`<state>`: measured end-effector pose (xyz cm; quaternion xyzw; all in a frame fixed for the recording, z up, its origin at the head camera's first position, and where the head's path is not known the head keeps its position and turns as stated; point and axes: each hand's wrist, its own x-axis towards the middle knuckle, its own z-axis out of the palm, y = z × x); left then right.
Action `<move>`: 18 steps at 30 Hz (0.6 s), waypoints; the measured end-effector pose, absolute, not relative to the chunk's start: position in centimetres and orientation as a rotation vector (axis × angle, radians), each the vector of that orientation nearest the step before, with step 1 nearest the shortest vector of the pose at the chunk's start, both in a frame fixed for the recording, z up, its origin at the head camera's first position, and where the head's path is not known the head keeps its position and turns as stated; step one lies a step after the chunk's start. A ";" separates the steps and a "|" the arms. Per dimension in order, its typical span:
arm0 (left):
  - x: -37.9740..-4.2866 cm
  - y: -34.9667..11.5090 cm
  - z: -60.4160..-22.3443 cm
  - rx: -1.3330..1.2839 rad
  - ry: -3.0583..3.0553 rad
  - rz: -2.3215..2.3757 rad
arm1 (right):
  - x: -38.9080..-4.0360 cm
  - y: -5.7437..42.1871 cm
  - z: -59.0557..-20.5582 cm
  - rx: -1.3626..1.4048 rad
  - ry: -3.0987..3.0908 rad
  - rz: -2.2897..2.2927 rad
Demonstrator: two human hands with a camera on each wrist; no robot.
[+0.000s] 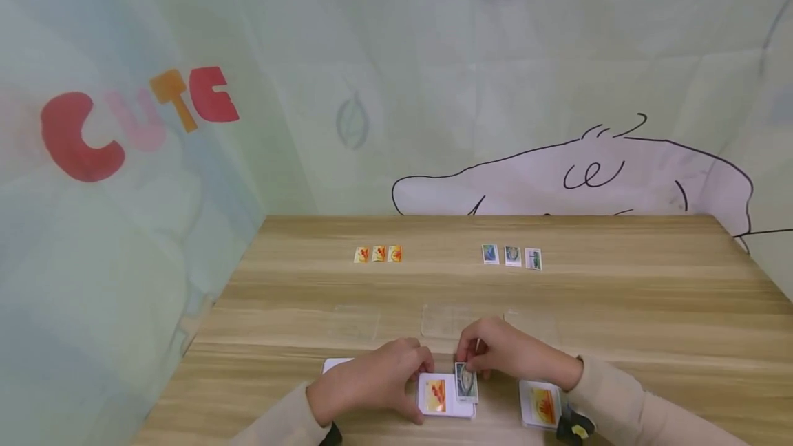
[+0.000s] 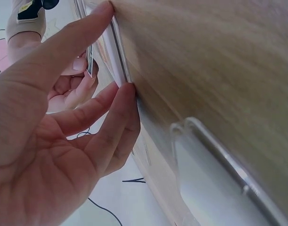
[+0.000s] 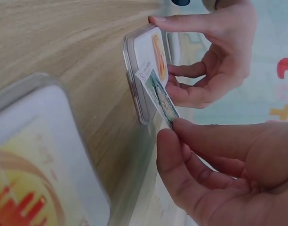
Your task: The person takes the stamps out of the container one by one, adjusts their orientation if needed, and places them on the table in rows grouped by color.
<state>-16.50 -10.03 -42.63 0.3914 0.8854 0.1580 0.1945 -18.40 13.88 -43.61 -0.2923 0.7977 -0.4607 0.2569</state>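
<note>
A flat clear case [image 1: 450, 410] with a white insert lies on the table, an orange stamp [image 1: 436, 395] on its left half. My left hand [image 1: 378, 378] holds this case by its left side, thumb at the near corner and fingertips at the far one. Between right thumb and forefinger I pinch a small green stamp [image 3: 159, 93] with a pale picture. My right hand [image 1: 511, 351] holds it tilted over the case's right half, its lower end close to the white insert.
Another case [image 1: 530, 417] with an orange stamp lies to the right. A white case [image 1: 336, 363] is partly hidden behind my left hand. Beyond are clear plastic pieces [image 1: 353, 322], then three orange stamps [image 1: 378, 254] and three blue-green stamps [image 1: 512, 256]. A cloth wall [image 1: 372, 54] stands behind.
</note>
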 end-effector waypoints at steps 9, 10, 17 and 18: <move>-16.5 -10.0 -42.6 1.118 2.477 0.455 | -18.7 14.0 -43.2 -0.790 2.154 -1.253; -16.5 -10.0 -42.6 1.123 2.480 0.455 | -18.7 14.1 -43.1 -0.788 2.148 -1.256; -16.7 -10.0 -42.6 1.119 2.485 0.455 | -19.1 14.2 -43.1 -0.794 2.133 -1.264; -16.7 -10.0 -42.6 1.119 2.485 0.453 | -19.2 14.2 -43.1 -0.793 2.133 -1.264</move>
